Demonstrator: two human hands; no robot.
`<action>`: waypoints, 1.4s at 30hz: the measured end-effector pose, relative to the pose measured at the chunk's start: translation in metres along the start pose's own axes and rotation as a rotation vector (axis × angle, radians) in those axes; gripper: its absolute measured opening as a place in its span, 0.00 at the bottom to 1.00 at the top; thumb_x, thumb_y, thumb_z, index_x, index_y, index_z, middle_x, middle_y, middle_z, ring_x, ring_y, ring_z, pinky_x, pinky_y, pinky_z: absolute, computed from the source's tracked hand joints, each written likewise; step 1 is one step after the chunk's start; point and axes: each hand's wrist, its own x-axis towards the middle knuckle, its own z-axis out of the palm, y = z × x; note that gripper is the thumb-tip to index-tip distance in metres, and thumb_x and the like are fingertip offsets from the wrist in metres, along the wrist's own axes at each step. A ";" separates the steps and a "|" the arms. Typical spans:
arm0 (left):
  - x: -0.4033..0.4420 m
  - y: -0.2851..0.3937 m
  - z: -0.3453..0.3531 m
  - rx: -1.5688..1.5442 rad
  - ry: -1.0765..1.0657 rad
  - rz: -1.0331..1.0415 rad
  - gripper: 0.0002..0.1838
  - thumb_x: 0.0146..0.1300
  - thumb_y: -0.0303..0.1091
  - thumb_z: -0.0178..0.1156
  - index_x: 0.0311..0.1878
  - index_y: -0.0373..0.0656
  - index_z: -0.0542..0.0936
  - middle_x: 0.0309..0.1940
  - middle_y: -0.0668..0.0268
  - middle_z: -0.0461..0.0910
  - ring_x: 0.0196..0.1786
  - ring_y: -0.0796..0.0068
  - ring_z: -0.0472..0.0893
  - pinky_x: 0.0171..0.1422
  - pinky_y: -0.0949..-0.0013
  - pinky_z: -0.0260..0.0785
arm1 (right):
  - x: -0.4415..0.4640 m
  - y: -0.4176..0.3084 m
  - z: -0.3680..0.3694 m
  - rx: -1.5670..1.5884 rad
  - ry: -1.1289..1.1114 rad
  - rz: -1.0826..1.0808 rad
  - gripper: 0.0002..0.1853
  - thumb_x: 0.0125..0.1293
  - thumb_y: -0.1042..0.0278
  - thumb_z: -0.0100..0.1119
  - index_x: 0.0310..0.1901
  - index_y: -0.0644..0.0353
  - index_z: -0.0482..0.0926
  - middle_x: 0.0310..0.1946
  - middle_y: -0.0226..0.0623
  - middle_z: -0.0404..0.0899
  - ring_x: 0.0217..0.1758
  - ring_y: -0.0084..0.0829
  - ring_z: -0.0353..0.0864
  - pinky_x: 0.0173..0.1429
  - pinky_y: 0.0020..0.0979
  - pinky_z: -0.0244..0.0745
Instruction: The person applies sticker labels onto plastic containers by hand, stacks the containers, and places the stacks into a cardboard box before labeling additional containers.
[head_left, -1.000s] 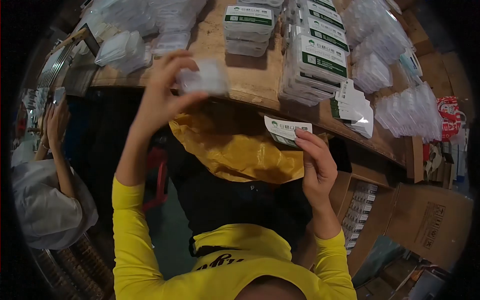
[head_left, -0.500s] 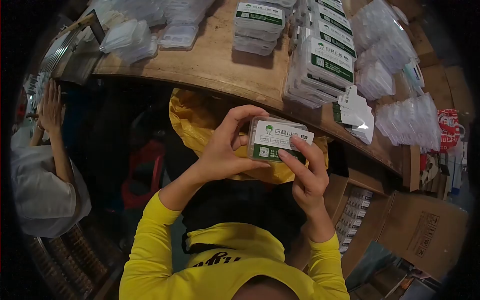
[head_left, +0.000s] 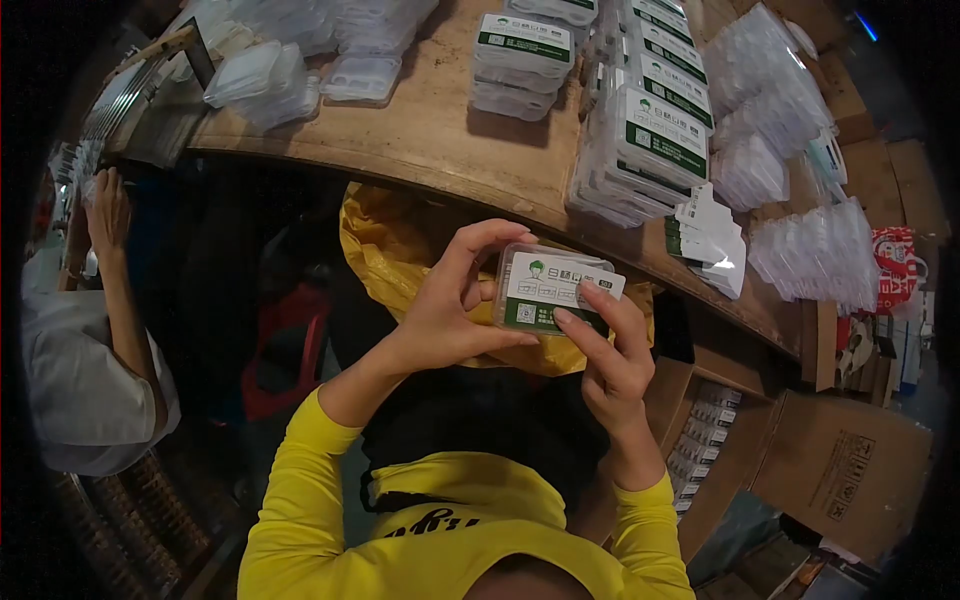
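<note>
Swung the clear box in from the bench edge since a second ago, to the card. Gripping the box's left end before the yellow bag, between spread thumb and fingers of the left hand; resting two fingertips of the right hand on the card atop, cannot tell if pinching.

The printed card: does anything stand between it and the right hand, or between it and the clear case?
Nothing visible does. The right hand touches the printed card, and the card lies over the face of the clear case, which the left hand holds.
</note>
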 end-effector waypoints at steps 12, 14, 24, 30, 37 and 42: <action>0.022 0.015 -0.026 0.334 -0.013 0.059 0.19 0.39 0.22 0.68 0.36 0.42 0.73 0.54 0.62 0.63 0.54 0.71 0.69 0.49 0.73 0.72 | 0.006 0.002 -0.004 -0.305 -0.288 0.115 0.26 0.50 0.77 0.56 0.54 0.62 0.67 0.60 0.49 0.57 0.62 0.52 0.54 0.61 0.45 0.54; 0.045 0.025 -0.035 0.251 0.045 0.127 0.18 0.40 0.21 0.68 0.37 0.41 0.73 0.54 0.62 0.63 0.54 0.69 0.70 0.49 0.72 0.72 | 0.000 0.010 -0.005 -0.407 -0.293 0.245 0.29 0.53 0.69 0.59 0.57 0.65 0.62 0.63 0.51 0.50 0.66 0.56 0.44 0.65 0.49 0.46; 0.183 0.020 -0.110 0.803 0.092 0.262 0.16 0.49 0.28 0.64 0.44 0.44 0.76 0.61 0.61 0.60 0.58 0.73 0.66 0.56 0.72 0.64 | 0.006 0.105 -0.051 -0.685 -0.040 0.253 0.20 0.55 0.71 0.56 0.51 0.58 0.70 0.55 0.43 0.66 0.60 0.49 0.58 0.61 0.43 0.55; 0.123 0.027 -0.082 1.051 0.325 0.423 0.15 0.47 0.35 0.65 0.40 0.48 0.79 0.57 0.58 0.65 0.60 0.59 0.61 0.62 0.61 0.54 | 0.022 0.149 -0.062 -0.903 -0.162 0.114 0.18 0.48 0.71 0.58 0.44 0.58 0.74 0.47 0.36 0.73 0.54 0.40 0.66 0.57 0.39 0.60; 0.036 -0.011 -0.047 0.627 0.228 0.073 0.12 0.49 0.23 0.61 0.39 0.39 0.77 0.55 0.58 0.63 0.57 0.68 0.66 0.57 0.70 0.58 | 0.024 0.151 -0.058 -0.959 -0.201 -0.101 0.11 0.47 0.74 0.52 0.36 0.61 0.74 0.35 0.36 0.75 0.43 0.33 0.73 0.50 0.34 0.65; 0.015 -0.020 -0.020 0.675 0.130 0.095 0.11 0.49 0.23 0.61 0.38 0.39 0.77 0.52 0.58 0.65 0.54 0.65 0.68 0.56 0.68 0.60 | 0.021 0.146 -0.059 -0.965 -0.233 0.009 0.10 0.47 0.75 0.52 0.34 0.60 0.73 0.30 0.34 0.74 0.41 0.32 0.73 0.47 0.33 0.65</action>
